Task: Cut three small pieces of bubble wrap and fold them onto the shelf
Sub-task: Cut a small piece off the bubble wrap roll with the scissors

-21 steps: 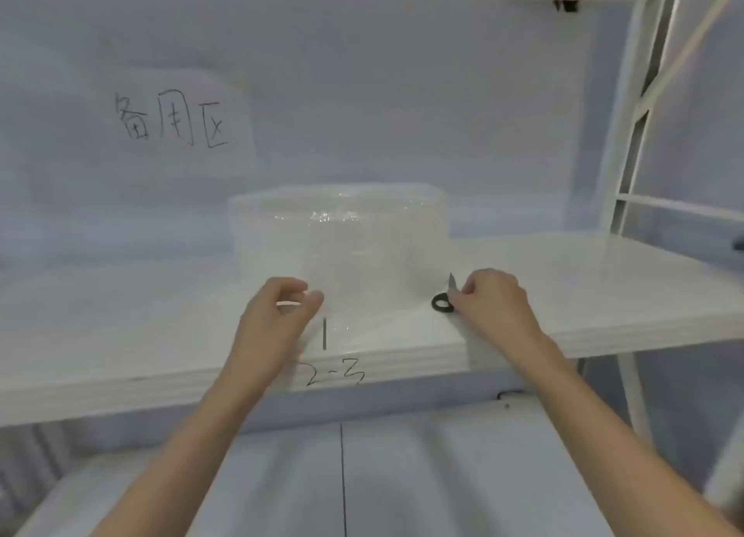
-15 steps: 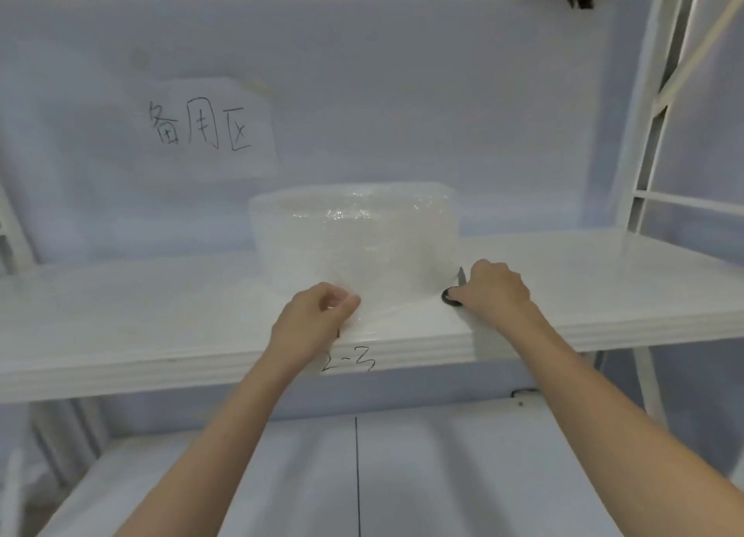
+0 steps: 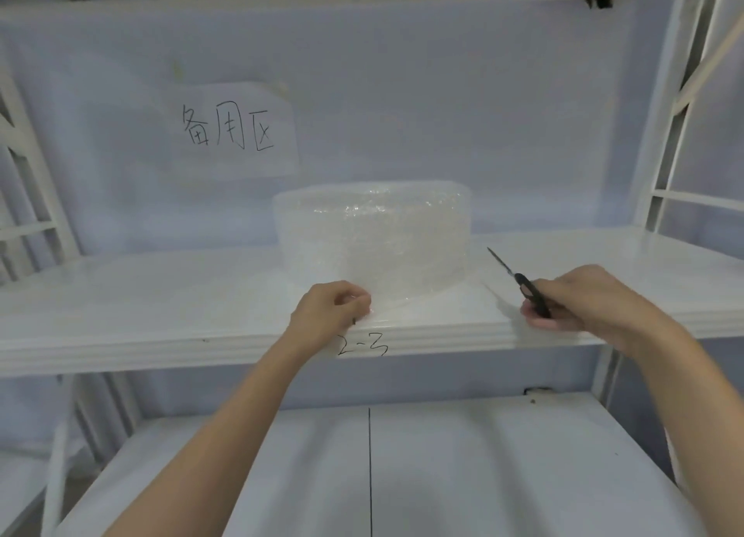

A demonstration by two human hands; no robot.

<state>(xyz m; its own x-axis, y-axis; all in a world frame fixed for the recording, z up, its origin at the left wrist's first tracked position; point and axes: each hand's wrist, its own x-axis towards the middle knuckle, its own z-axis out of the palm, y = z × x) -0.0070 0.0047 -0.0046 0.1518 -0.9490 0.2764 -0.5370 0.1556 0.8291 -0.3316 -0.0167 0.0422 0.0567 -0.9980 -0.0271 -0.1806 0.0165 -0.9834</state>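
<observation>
Standing on the white shelf (image 3: 161,295) is a roll of bubble wrap (image 3: 374,234), set on end near the middle, with its loose free edge drawn forward and down toward the shelf's front lip. That edge is pinched by the left hand (image 3: 328,315), whose fingers are curled tightly, thumb against forefinger, with the clear sheet caught between them just in front of the roll. To the right of the roll, and apart from it, black scissors (image 3: 519,282) are gripped by the right hand (image 3: 579,303); the fingers are wrapped round the handles, and the blades are seen pointing up and to the left, toward the roll, without touching it. The blades appear closed or nearly so, though this cannot be told for certain. "2-3" is written on the shelf's front edge below the left hand. A paper sign (image 3: 229,129) with handwritten characters is fixed to the back wall above the roll. A lower shelf (image 3: 483,476) is seen beneath both forearms.
</observation>
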